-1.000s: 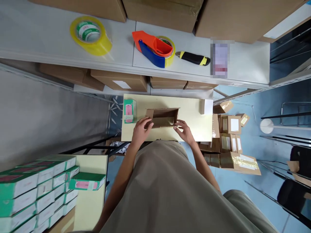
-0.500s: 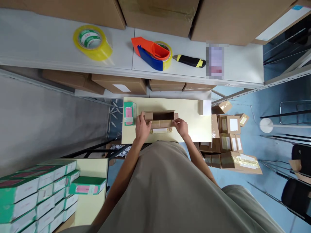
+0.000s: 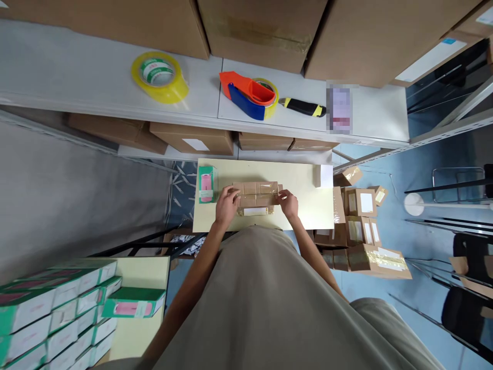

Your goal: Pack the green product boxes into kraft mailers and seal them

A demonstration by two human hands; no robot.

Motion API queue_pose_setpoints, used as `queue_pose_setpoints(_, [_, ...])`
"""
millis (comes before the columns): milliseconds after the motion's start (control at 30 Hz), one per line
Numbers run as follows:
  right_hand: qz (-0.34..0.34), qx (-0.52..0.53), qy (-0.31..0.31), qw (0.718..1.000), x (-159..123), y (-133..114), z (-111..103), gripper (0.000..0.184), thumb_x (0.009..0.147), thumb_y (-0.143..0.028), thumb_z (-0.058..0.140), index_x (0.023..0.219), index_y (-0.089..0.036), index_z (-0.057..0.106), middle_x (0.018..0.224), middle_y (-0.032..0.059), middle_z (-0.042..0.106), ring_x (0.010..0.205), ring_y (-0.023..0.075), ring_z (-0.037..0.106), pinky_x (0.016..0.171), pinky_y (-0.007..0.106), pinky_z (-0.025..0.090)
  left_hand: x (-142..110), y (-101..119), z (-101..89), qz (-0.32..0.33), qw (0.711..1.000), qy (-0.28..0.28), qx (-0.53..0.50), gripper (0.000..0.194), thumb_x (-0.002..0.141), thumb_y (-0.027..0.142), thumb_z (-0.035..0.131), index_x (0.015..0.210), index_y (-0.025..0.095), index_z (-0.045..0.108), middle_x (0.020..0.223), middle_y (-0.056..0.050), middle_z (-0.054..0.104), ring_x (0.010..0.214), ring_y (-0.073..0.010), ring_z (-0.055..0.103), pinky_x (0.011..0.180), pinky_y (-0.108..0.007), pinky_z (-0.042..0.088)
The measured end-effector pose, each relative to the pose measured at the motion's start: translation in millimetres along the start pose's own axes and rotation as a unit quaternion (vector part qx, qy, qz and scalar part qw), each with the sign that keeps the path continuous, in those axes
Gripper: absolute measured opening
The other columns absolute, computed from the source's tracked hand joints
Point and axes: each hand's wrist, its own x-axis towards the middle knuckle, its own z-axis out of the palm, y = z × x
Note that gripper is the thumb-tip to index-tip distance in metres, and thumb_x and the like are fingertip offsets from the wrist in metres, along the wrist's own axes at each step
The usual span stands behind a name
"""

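Note:
A small brown cardboard box (image 3: 256, 194) stands on the pale yellow table (image 3: 308, 216) in front of me. Its long top flaps lie folded over the opening, and a white label shows on the side facing me. My left hand (image 3: 227, 204) pinches the box at its left end, fingertips on the flap edge. At the opposite end my right hand (image 3: 287, 204) is closed on the flap corner. A green and pink product box (image 3: 206, 185) stands left of my left hand, and a white box (image 3: 324, 176) sits at the table's right edge.
The grey shelf (image 3: 200, 105) beyond holds a tape roll (image 3: 159, 77), an orange and blue tape dispenser (image 3: 248, 96) and a utility knife (image 3: 304, 107). Green and white boxes (image 3: 57, 303) are stacked at lower left. Cardboard boxes (image 3: 362, 226) lie on the floor at right.
The box was open one second ago. Its near long flap came over first, then the far one, so the top is now covered. Both hands stayed at the box ends.

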Motion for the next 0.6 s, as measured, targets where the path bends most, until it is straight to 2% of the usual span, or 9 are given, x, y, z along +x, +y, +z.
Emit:
queue_pose_setpoints(133, [0.014,-0.018,0.015,1.000,1.8,-6.6,0.9,0.024,0.103,-0.027,0.073,0.127,-0.027,0.073,0.115,0.0049,0.089,0.103,0.0243,0.081,0.085,0.031,0.056,2.2,-1.9,-0.7,0.000,1.000,0.007,-0.017,0.033,0.103,0.021,0.058,0.125,0.024,0.083,0.151,-0.014,0.068,0.128,-0.0310,0.074,0.119,-0.049,0.060])
queue_pose_setpoints(367, [-0.021,-0.026,0.026,0.999,-11.4,-12.4,-4.1,0.026,0.103,-0.026,0.069,0.129,-0.027,0.075,0.115,0.0068,0.089,0.101,0.0265,0.084,0.087,0.035,0.062,0.8,-0.5,-7.9,0.007,0.999,0.014,-0.042,0.030,0.100,0.022,0.059,0.119,0.024,0.082,0.147,-0.016,0.070,0.131,-0.0341,0.074,0.120,-0.055,0.060])
queue_pose_setpoints(500, [-0.080,-0.009,0.041,0.996,-14.7,-25.1,-27.5,0.020,0.104,-0.031,0.068,0.122,-0.028,0.077,0.112,0.0059,0.089,0.095,0.0267,0.086,0.086,0.036,0.064,11.8,8.0,-23.5,0.024,0.996,0.053,-0.060,0.024,0.099,0.025,0.062,0.112,0.026,0.082,0.137,-0.016,0.075,0.129,-0.0355,0.075,0.118,-0.057,0.062])
queue_pose_setpoints(600, [-0.166,0.024,0.068,0.984,-7.9,-56.3,-57.7,0.021,0.106,-0.038,0.065,0.119,-0.028,0.079,0.108,0.0065,0.088,0.089,0.0278,0.085,0.085,0.039,0.066,39.9,29.6,-45.1,0.067,0.989,0.105,-0.083,0.024,0.103,0.029,0.059,0.110,0.027,0.081,0.136,-0.015,0.076,0.130,-0.0348,0.075,0.118,-0.055,0.062])
